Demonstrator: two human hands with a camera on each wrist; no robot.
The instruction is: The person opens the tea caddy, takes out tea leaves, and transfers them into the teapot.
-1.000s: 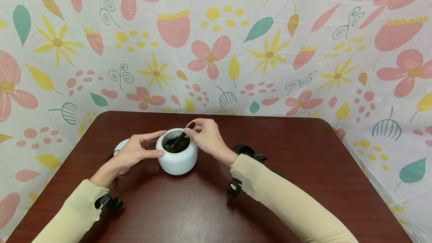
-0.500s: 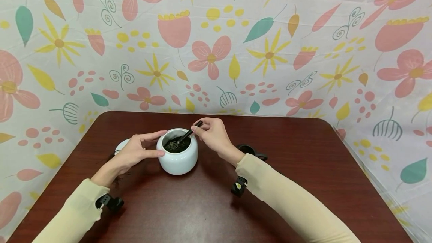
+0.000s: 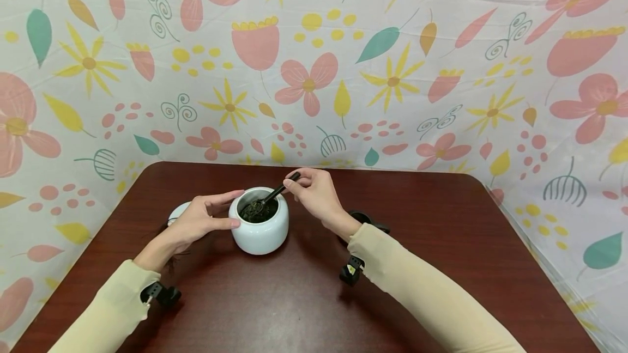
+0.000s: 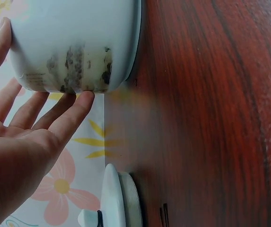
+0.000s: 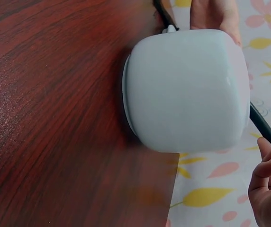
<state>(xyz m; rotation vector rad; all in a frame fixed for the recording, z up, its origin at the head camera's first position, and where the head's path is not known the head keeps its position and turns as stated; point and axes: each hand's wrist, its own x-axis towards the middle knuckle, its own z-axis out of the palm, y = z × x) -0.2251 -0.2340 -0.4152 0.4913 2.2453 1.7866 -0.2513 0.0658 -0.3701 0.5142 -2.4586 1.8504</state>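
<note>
- The white jar (image 3: 259, 236) stands upright on the brown table (image 3: 235, 304), left of the middle in the head view, with dark leaves (image 3: 252, 214) inside; its lid (image 4: 112, 198) lies off to the left, partly behind the left hand (image 3: 198, 217).
- The left hand has its thumb and fingers spread apart, fingertips touching the jar's side near the rim; it is a light, steadying contact rather than a full wrap.
- The right hand (image 3: 316, 195) pinches the black handle of a spoon (image 3: 281, 190) near its upper end; the handle slants over the rim, its bowl end down among the leaves; whether the handle touches the rim I cannot tell.
- The jar looks like glazed pottery, so probably stiff, fairly weighty, slick on its round side and apt to chip or crack if knocked; a palm round its widest part should hold better than fingertips alone.
- The spoon seems light and rigid; the upper handle is a sensible hold, keeping fingers clear of the mouth; it could tip and spill if twisted.
- The leaves look loose, dry and light, easily scattered; a level spoon suits them.
- A dark cup (image 3: 362, 217) sits partly hidden behind the right wrist.
</note>
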